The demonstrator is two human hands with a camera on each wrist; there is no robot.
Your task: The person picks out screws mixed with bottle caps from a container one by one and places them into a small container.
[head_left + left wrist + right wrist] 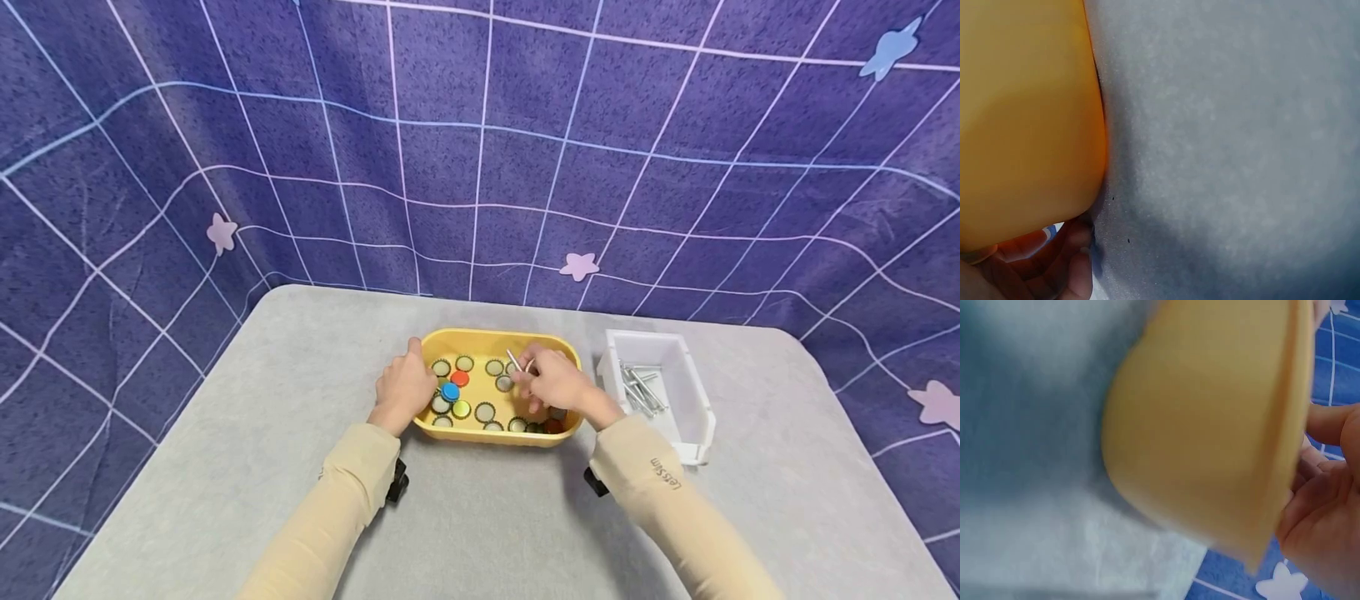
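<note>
A yellow oblong tub (491, 437) stands on the table with several bottle caps in it, among them a blue cap (450, 392) and a red cap (460, 378). My left hand (405, 387) grips the tub's left end; its fingers (1054, 269) curl against the outer wall in the left wrist view. Over the right half of the tub, my right hand (553, 379) pinches a thin silver metal rod (513, 360), one end sticking up to the left. In the right wrist view the tub wall (1204, 425) hides the fingertips and the rod.
Right of the tub is a white open bin (693, 387) with several silver metal rods (642, 390) lying loose in it. The grey table (480, 517) ends at a purple grid-patterned curtain (450, 150) behind and at both sides.
</note>
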